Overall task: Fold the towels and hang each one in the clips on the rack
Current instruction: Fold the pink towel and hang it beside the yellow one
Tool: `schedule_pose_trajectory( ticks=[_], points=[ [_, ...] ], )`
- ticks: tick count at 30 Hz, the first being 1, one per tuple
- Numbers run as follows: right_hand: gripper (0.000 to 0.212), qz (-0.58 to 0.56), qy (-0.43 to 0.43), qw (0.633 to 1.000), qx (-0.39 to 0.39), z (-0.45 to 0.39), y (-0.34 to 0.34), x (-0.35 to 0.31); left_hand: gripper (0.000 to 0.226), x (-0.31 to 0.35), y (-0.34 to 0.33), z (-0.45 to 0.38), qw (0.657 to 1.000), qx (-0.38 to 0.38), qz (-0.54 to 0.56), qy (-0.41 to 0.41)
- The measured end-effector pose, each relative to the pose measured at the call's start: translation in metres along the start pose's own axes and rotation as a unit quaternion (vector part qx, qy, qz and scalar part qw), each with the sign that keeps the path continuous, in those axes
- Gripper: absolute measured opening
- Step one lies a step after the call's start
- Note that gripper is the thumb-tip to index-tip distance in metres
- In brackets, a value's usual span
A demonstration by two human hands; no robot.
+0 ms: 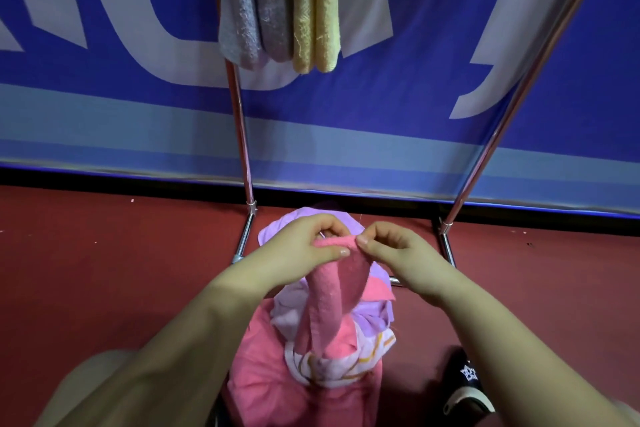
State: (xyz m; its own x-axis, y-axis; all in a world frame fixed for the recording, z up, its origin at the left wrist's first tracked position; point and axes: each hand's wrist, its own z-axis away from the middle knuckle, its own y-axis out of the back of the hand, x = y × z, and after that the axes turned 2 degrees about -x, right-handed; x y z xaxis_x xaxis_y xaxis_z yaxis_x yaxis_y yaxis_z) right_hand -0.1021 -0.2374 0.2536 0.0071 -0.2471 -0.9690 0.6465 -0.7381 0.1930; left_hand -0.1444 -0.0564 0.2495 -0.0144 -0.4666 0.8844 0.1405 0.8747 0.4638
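A pink towel (332,291) hangs doubled from both my hands in front of me. My left hand (304,243) pinches its top edge on the left, and my right hand (391,246) pinches the same edge on the right, fingertips almost touching. Below lies a heap of pink, lilac and white towels (311,374). On the metal rack (242,135), a grey towel (249,10) and a yellow towel (315,10) hang folded at the top; the clips are out of view.
The rack's right pole (512,107) slants up to the right. Behind it stands a blue banner (104,97) with pale lettering. The floor (104,270) is red. A black and white shoe (467,388) shows at lower right.
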Motion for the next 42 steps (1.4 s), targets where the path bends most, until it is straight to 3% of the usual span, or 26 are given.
schedule_pose_trajectory(
  ticks=[6,9,11,12,14,16,20,23,31,36,39,42],
  points=[
    [0.018,0.006,0.044,0.997,0.060,-0.005,0.023,-0.008,0.019,-0.015,0.018,-0.006,0.990,0.049,0.098,0.092],
    [0.017,0.055,0.011,0.998,0.023,-0.005,0.031,-0.005,0.007,-0.011,0.019,-0.008,0.978,0.032,0.195,0.069],
    [0.009,0.007,-0.011,1.000,-0.001,-0.005,0.027,-0.002,0.008,-0.005,0.012,-0.008,0.975,0.024,0.219,0.031],
    [0.002,-0.027,-0.021,0.999,-0.013,-0.005,0.023,-0.002,0.014,-0.002,0.009,-0.008,0.975,0.023,0.220,0.013],
    [0.025,-0.071,-0.031,0.997,-0.026,-0.008,0.019,0.000,0.020,0.002,0.004,-0.008,0.981,0.014,0.194,-0.009],
    [0.034,-0.102,-0.030,0.994,-0.035,-0.009,0.017,-0.001,0.022,0.004,0.002,-0.008,0.985,0.003,0.173,-0.020],
    [0.008,-0.106,0.003,0.994,-0.002,-0.007,0.012,-0.005,0.021,0.002,0.001,-0.009,0.985,-0.010,0.174,-0.010],
    [0.005,-0.091,0.019,0.995,0.026,-0.007,0.014,-0.006,0.014,-0.003,-0.001,-0.008,0.983,-0.017,0.180,0.016],
    [0.017,-0.111,0.009,0.965,0.236,-0.005,0.052,0.001,0.014,-0.044,0.014,-0.006,0.994,-0.019,-0.008,0.104],
    [0.017,-0.032,0.012,0.957,0.289,0.002,0.067,0.009,0.017,-0.040,0.015,-0.003,0.996,0.030,0.021,0.077],
    [0.013,0.014,0.030,0.963,0.266,0.007,0.059,0.001,0.008,-0.026,0.014,-0.004,0.997,0.066,0.032,0.013],
    [0.020,0.011,0.040,0.985,0.170,0.009,0.039,-0.008,0.011,-0.019,0.004,-0.005,0.997,0.065,0.028,-0.024]
  ],
)
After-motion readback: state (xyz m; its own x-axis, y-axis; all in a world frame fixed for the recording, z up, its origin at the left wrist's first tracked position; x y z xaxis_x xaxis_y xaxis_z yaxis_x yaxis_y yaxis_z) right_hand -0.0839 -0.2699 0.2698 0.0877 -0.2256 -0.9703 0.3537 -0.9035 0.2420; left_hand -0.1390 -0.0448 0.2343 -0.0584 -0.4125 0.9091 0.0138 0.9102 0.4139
